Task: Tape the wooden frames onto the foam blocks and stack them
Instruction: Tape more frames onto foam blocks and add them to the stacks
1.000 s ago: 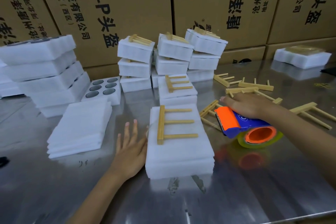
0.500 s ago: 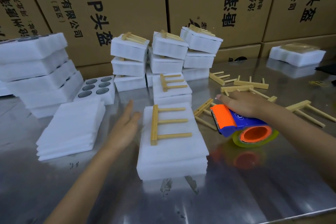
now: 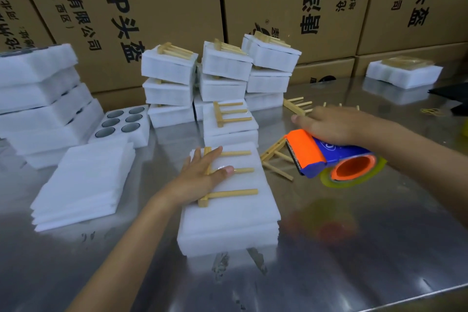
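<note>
A white foam block [image 3: 229, 220] lies in front of me on the steel table [image 3: 329, 273]. On top of it rests a comb-shaped wooden frame [image 3: 235, 192] with three prongs pointing right. My left hand [image 3: 202, 175] lies flat on the frame's spine and upper prongs, fingers straight. My right hand [image 3: 331, 124] grips the blue and orange tape dispenser [image 3: 326, 157] just right of the block, above a loose frame [image 3: 274, 160]. Behind, three stacks of taped blocks [image 3: 220, 76] stand, with one more taped block [image 3: 229, 119] in front of them.
Plain foam sheets [image 3: 83, 182] lie at left beside a foam tray with round holes [image 3: 121, 123] and a tall foam pile [image 3: 40, 99]. More loose frames [image 3: 297, 105] lie at the back right. Another taped block [image 3: 402, 72] sits far right. Cardboard boxes [image 3: 278, 3] wall the back.
My left hand rose from the table beside the foam block and now lies flat on the wooden frame. The tape dispenser in my right hand stayed about where it was.
</note>
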A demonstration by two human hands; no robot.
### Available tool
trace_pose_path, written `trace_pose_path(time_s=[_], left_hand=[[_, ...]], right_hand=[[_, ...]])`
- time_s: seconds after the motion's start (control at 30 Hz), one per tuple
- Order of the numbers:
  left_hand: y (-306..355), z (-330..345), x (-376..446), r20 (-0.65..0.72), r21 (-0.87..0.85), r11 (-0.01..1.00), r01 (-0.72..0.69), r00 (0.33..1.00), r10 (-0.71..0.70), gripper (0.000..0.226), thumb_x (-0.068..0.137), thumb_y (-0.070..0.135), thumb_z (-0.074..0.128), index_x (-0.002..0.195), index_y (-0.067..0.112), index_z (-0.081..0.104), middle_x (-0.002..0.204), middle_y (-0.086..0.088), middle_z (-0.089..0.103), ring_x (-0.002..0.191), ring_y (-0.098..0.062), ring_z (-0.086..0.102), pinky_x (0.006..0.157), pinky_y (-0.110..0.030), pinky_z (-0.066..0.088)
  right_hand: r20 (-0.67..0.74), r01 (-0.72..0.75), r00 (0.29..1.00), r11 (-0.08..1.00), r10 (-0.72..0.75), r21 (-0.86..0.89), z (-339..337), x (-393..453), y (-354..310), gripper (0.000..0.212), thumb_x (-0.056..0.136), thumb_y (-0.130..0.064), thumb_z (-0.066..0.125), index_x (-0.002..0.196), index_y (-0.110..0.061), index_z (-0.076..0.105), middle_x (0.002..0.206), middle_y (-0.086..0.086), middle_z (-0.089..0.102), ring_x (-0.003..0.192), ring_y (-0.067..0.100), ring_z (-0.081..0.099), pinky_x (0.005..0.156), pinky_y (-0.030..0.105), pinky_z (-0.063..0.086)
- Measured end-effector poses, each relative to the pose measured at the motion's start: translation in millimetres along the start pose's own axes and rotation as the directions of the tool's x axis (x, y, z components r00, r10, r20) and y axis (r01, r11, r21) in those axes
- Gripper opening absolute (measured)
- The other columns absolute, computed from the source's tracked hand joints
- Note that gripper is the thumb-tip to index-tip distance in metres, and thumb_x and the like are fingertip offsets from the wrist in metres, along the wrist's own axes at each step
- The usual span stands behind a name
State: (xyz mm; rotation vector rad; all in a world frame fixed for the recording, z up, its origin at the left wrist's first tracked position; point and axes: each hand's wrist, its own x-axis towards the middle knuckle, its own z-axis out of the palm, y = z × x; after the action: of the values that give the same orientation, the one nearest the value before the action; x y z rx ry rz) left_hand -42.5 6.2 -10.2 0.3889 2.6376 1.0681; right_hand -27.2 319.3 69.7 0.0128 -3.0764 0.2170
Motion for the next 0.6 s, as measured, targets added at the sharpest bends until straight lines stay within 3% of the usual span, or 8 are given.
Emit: trace_pose_path(time_s=[0.1,0.2,0.27,0.37,0.43,0.5,0.6], left_hand=[[0.1,0.4,-2.3,-0.013,-0.016,1.000,0.011,1.000,-0.012,0.074,0.082,0.074,0.052,0.149,0.057,0.024,0.166,0.013,-0.008,0.149,-0.008,-0.024,0.123,-0.044,-0.005],[-2.3,1.5,-1.9,-0.017,-0.033,0.999,0.019,1.000,-0.020,0.072,0.085,0.072,0.053,0.149,0.057,0.024,0.165,0.015,-0.009,0.148,-0.006,-0.023,0.123,-0.044,-0.005],[-3.3,1.0,-0.7,-0.009,-0.015,1.000,0.024,1.000,-0.024,0.072,0.086,0.071,0.052,0.149,0.058,0.021,0.165,0.016,-0.010,0.148,-0.006,-0.024,0.123,-0.046,-0.005],[2.1,0.8,-0.6,0.011,0.056,0.997,0.047,0.999,-0.048,0.072,0.088,0.070,0.048,0.151,0.055,0.016,0.166,0.011,-0.012,0.149,-0.011,-0.024,0.123,-0.047,-0.005],[9.5,-3.5,-2.2,0.010,0.220,0.972,0.082,0.996,-0.086,0.073,0.090,0.072,0.041,0.153,0.053,0.011,0.166,0.005,-0.016,0.150,-0.018,-0.024,0.123,-0.048,-0.006],[20.8,-9.4,-2.9,-0.028,0.502,0.860,0.090,0.996,-0.087,0.071,0.092,0.073,0.034,0.153,0.052,0.004,0.164,0.004,-0.021,0.150,-0.022,-0.024,0.121,-0.049,-0.007],[54.3,-3.7,3.1,-0.051,0.705,0.704,-0.082,0.985,0.166,0.074,0.098,0.049,0.047,0.157,0.041,0.005,0.167,0.000,-0.008,0.153,-0.022,-0.010,0.123,-0.045,-0.001]], right_hand=[[-0.026,-0.003,1.000,0.999,0.002,-0.039,-5.8,2.7,0.6,0.055,0.097,-0.069,0.016,0.095,-0.029,0.054,0.108,0.000,0.062,0.084,0.014,0.054,0.065,0.031,0.030],[0.065,-0.049,0.997,0.999,0.048,0.017,12.9,3.3,12.0,0.069,0.095,-0.073,0.012,0.131,-0.031,0.052,0.135,0.005,0.055,0.107,0.022,0.051,0.080,0.035,0.031],[0.087,-0.058,0.995,0.998,0.058,0.002,24.5,-0.4,28.1,0.076,0.092,-0.075,0.007,0.136,-0.031,0.050,0.141,0.004,0.053,0.111,0.021,0.049,0.089,0.039,0.036],[0.070,-0.090,0.993,0.995,0.092,-0.036,29.4,-5.3,54.7,0.084,0.086,-0.077,0.001,0.147,-0.035,0.041,0.152,0.004,0.044,0.134,0.027,0.043,0.105,0.044,0.035],[0.056,-0.085,0.994,0.992,0.090,-0.090,31.5,-6.5,57.8,0.081,0.091,-0.074,0.004,0.144,-0.030,0.046,0.148,0.007,0.049,0.132,0.028,0.045,0.096,0.041,0.036],[0.031,-0.023,0.999,0.990,0.027,-0.141,36.0,-5.9,52.4,0.075,0.095,-0.069,0.007,0.134,-0.026,0.054,0.138,0.010,0.057,0.124,0.029,0.051,0.089,0.041,0.036],[-0.024,0.067,0.997,0.982,-0.072,-0.175,40.1,-7.3,45.6,0.060,0.099,-0.064,0.013,0.108,-0.024,0.056,0.122,0.014,0.064,0.110,0.029,0.057,0.079,0.036,0.031]])
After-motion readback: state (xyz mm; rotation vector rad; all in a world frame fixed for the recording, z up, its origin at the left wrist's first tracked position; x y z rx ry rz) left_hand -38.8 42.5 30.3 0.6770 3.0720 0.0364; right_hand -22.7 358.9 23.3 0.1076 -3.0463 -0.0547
